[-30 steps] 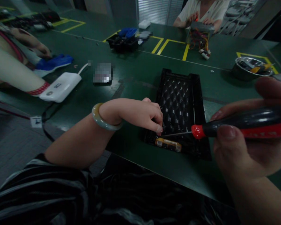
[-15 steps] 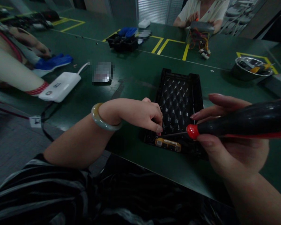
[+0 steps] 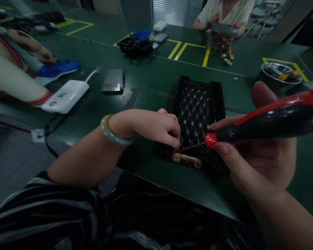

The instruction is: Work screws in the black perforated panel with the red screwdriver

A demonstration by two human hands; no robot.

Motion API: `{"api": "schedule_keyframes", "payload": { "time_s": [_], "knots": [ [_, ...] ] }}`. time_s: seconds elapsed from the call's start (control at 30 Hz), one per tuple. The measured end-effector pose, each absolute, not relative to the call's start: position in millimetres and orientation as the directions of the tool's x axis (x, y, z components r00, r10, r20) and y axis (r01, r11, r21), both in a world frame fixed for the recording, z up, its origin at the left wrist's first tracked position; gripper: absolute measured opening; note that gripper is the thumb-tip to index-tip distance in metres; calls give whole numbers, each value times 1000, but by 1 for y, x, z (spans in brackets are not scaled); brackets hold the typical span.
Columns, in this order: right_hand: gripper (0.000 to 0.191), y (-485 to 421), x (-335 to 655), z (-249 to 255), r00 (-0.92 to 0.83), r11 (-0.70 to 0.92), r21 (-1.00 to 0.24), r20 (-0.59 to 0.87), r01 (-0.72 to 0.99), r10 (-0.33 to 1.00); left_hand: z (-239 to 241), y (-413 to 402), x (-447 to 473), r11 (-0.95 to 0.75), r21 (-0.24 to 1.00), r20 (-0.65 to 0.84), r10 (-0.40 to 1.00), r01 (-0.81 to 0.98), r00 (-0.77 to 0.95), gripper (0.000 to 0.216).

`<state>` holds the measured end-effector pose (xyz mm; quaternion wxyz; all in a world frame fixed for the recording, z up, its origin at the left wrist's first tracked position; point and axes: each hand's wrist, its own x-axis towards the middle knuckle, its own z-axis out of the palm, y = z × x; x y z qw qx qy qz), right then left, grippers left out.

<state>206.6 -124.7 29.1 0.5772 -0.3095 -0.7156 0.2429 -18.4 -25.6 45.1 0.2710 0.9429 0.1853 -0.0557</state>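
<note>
Screwdriver (image 3: 271, 121) in your right hand (image 3: 266, 170): your thumb and fingers close around the front of its black-and-red handle, palm turned inward. From the red collar (image 3: 211, 139), the thin shaft (image 3: 193, 147) runs leftward and slightly down over the near end of a shallow black case (image 3: 198, 100) with a patterned floor. The case lies on the green table (image 3: 148, 83) in front of you, its long sides running away from you. Your left hand (image 3: 163, 126), with a bangle (image 3: 116, 135) at the wrist, bends over the case's left side, its fingers curled and its thumb close to the shaft's far end; whether those fingertips pinch anything cannot be told, nor is the screwdriver's tip distinct. Just nearer to you than the shaft, a small orange-brown circuit board (image 3: 186, 160) with connectors sits along the near edge of the case. To your left lies a white device (image 3: 67, 97) with a cable; beyond it, a co-worker's hand (image 3: 45, 55) rests beside a blue glove (image 3: 58, 68). At right, a metal bowl (image 3: 273, 81) holds tools. Across the table, another person handles a grey box (image 3: 225, 29) trailing coloured wires (image 3: 220, 41).
</note>
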Motion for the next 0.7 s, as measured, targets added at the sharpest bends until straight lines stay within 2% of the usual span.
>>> {"api": "schedule_keyframes", "payload": {
  "time_s": [0.1,0.23,0.4,0.7],
  "knots": [
    [82,-128,207,30,-181,654,-742,630,147,755,45,-25,-18,-789,488,-210,310,374,927,28],
    [71,-127,208,29,-141,657,-734,641,172,754,44,-25,-18,-788,492,-207,306,369,929,30],
    [74,-124,207,28,-105,679,-719,671,150,734,46,-26,-18,-795,475,-211,313,377,926,29],
    [73,-127,206,27,-89,603,-780,597,168,797,46,-26,-18,-789,483,-214,314,380,925,29]
  ]
}}
